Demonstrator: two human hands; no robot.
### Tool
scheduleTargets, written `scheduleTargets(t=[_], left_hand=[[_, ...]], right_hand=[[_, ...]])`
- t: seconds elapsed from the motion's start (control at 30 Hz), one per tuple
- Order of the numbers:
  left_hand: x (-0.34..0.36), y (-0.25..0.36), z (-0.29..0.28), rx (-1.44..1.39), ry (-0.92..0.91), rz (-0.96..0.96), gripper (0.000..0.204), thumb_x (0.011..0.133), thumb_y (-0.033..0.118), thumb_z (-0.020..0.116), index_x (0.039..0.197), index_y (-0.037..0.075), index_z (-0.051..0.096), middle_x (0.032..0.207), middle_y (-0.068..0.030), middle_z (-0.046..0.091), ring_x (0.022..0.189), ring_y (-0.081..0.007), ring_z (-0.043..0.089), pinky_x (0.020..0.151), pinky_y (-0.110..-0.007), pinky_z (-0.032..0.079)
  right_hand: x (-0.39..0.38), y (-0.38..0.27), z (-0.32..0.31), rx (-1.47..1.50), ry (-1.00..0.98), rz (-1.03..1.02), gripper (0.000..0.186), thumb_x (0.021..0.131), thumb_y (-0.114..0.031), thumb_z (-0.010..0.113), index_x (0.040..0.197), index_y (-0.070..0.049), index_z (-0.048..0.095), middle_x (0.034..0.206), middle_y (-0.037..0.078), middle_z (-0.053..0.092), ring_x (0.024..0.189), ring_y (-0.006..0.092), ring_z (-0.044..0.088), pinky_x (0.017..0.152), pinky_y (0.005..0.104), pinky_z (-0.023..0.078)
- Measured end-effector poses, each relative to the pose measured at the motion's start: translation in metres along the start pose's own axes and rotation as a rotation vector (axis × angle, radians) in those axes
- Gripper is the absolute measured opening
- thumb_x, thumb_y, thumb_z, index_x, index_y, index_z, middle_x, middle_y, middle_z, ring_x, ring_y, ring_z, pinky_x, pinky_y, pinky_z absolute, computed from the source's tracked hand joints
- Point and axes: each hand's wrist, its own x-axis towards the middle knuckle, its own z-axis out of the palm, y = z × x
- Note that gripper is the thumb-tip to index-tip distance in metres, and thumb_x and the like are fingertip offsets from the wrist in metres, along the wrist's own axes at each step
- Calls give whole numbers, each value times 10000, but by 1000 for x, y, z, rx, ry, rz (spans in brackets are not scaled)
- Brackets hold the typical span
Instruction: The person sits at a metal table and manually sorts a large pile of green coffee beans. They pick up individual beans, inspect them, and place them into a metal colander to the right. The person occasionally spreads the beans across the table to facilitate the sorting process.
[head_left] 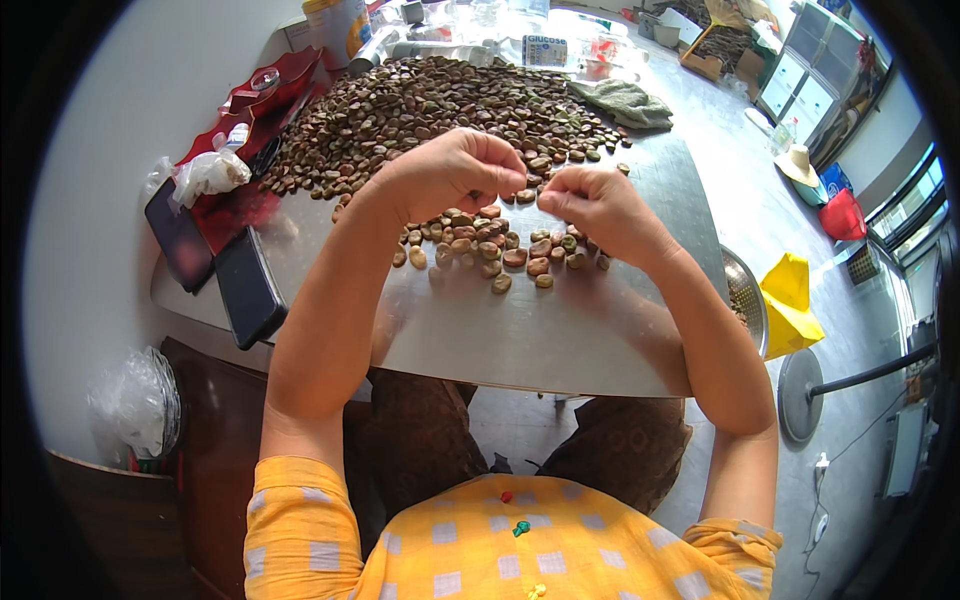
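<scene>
The left hand (465, 172) and the right hand (605, 208) are above the table (480, 345), near each other but apart. On the left hand, the fingers are curled and the thumb is close to the index finger; I cannot tell whether the tips meet or pinch a bean. The right hand has a similar form, with thumb and index finger close together, and I also cannot tell what is between them. Below the hands lies a loose group of brown beans (488, 238), some of them single near the front. Behind it, a large heap (430, 105) of the same beans covers the far part of the table. A grey cloth (625, 103) lies at the right side of the heap, and two phones (250, 285) lie at the left edge.
</scene>
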Motion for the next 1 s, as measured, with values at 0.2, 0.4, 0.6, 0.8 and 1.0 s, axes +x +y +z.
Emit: scheduleTargets(t=[0.2, 0.4, 0.6, 0.8, 1.0], left_hand=[[1, 0, 22, 865, 132, -38, 116, 723, 96, 684, 792, 6, 660, 662, -30, 594, 639, -121, 538, 608, -285, 451], [4, -7, 22, 1030, 179, -87, 134, 694, 112, 688, 766, 7, 645, 652, -92, 604, 641, -176, 569, 625, -318, 470], [3, -3, 30, 1108, 209, -36, 147, 708, 112, 695, 788, 5, 635, 675, -104, 603, 641, -197, 567, 622, -340, 471], [-1, 4, 13, 151, 125, -5, 83, 832, 110, 649, 860, 56, 592, 711, 14, 567, 588, -25, 492, 484, -152, 386], [-8, 13, 5, -1, 168, -8, 101, 829, 110, 656, 870, 43, 593, 715, 7, 574, 566, -31, 480, 466, -163, 371]], right_hand=[[-8, -2, 4, -438, -57, -49, 162, 815, -218, 648, 855, -64, 680, 810, 135, 665, 794, 273, 645, 755, 366, 493], [-11, -4, 7, -567, -88, -88, 157, 813, -214, 643, 863, -65, 655, 829, 131, 661, 832, 293, 636, 775, 378, 490], [-12, -9, 8, -591, -132, -53, 155, 807, -189, 643, 822, -38, 612, 820, 137, 650, 822, 306, 624, 763, 384, 486], [-8, -13, 3, -94, -85, 81, 149, 849, -165, 626, 808, -42, 552, 734, 77, 608, 627, 170, 576, 578, 299, 475], [-6, -8, -2, 1020, -228, 188, 141, 863, -127, 627, 926, -47, 528, 795, 54, 573, 568, 61, 486, 440, 174, 332]])
